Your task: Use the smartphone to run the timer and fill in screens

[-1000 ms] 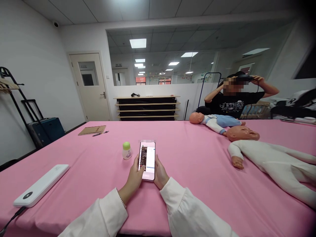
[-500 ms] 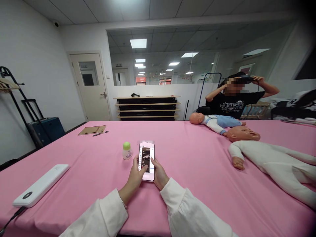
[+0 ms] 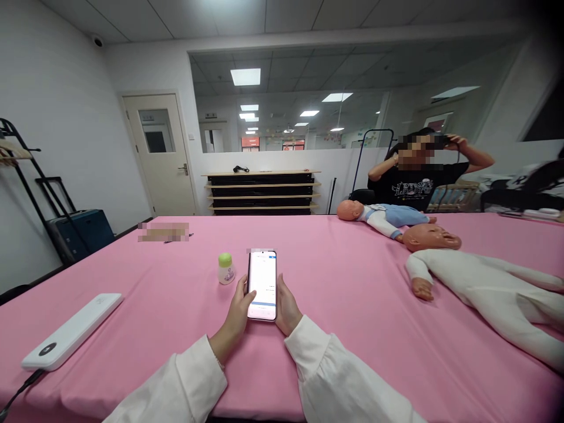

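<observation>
Smartphone [image 3: 263, 285], upright and glowing, sits between the person's two hands above the pink table cover [image 3: 343, 288], near its front edge. The left hand [image 3: 234, 316] grips the phone's left side, thumb lying over the lower part of the screen; the right hand [image 3: 288, 308] clasps the opposite side, its thumb along the edge. The fingers behind the phone are hidden from me, and the writing on the screen is too small and bright to read. Just beyond the left hand stands a small pale bottle with a green cap [image 3: 226, 270], its label hard to make out. Farther off to the left, a flat tan object [image 3: 163, 232] is blurred into blocks, with only bits of something thin and dark poking out by it. A long white device [image 3: 73, 332] lies at the near left, its black cable [image 3: 18, 392] running out of sight. Over on the right lies a baby doll in white [image 3: 484, 288], its legs cut off at the side, partly covering the arm of a doll in blue and white [image 3: 394, 215]. Behind them, a person in a black shirt [image 3: 412, 187] raises both hands to dark headgear, the face pixelated.
</observation>
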The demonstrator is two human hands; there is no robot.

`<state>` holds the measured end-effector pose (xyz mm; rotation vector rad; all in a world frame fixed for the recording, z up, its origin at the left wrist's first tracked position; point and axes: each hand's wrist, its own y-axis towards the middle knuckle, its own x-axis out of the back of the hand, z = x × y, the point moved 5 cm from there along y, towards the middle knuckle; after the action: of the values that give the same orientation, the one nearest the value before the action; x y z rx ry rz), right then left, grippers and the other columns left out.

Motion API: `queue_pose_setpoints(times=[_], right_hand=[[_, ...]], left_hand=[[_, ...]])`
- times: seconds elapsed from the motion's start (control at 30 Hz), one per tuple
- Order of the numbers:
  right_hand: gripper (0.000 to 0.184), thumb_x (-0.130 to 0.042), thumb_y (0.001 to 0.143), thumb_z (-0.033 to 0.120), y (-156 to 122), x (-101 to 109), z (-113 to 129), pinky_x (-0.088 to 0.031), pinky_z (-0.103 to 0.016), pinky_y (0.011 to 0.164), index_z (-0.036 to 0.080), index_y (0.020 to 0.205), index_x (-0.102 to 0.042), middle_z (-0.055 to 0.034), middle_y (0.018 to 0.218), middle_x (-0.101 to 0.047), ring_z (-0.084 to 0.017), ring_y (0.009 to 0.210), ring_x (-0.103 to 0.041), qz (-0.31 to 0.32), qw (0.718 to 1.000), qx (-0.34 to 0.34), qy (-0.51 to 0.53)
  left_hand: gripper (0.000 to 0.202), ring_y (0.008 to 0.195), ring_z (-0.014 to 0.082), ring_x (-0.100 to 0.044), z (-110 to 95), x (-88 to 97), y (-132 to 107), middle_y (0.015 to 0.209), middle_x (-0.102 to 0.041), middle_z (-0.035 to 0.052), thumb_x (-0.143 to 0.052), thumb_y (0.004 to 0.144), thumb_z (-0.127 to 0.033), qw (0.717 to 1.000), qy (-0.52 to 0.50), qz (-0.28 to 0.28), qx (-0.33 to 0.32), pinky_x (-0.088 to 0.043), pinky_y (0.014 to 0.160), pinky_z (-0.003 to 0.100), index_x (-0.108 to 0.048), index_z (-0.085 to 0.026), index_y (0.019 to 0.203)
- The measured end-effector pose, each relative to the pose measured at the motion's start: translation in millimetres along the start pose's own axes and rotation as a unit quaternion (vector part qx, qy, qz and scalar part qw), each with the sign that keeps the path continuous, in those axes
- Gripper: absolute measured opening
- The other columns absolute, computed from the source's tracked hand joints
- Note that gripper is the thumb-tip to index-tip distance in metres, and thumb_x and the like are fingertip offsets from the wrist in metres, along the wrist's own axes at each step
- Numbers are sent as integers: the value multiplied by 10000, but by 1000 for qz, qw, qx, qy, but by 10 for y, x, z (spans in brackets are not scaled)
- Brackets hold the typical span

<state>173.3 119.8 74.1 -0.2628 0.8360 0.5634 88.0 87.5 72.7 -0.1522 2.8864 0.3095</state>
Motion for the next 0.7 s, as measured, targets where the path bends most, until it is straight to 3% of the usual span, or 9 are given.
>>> queue_pose_setpoints(times=[0.17, 0.43, 0.7], right_hand=[[573, -295, 891, 550, -8, 12, 56, -407, -412, 956, 123, 1173, -554, -133, 1110, -634, -230, 1040, -599, -16, 1000, 10, -9], [575, -266, 897, 547, -33, 0, 86, -417, -419, 933, 121, 1105, -592, -131, 1036, -661, -229, 920, -643, -9, 1000, 10, -27], [567, -255, 905, 528, -40, -14, 71, -404, -417, 945, 119, 1106, -593, -138, 1039, -656, -229, 958, -630, 3, 1000, 4, -29]], left_hand=[[537, 1173, 234, -496, -38, 25, 16, 1301, -487, 99, -558, 766, -416, 1000, -14, 0, 9, -433, 927, 327, -435, -199, 1241], [533, 1042, 208, -580, -81, 37, -15, 1189, -576, 88, -577, 736, -359, 999, -3, -22, 29, -469, 818, 299, -437, -202, 1226], [508, 980, 198, -604, -99, 38, -38, 1152, -599, 75, -564, 733, -338, 999, -9, -26, 45, -479, 780, 292, -467, -215, 1216]])
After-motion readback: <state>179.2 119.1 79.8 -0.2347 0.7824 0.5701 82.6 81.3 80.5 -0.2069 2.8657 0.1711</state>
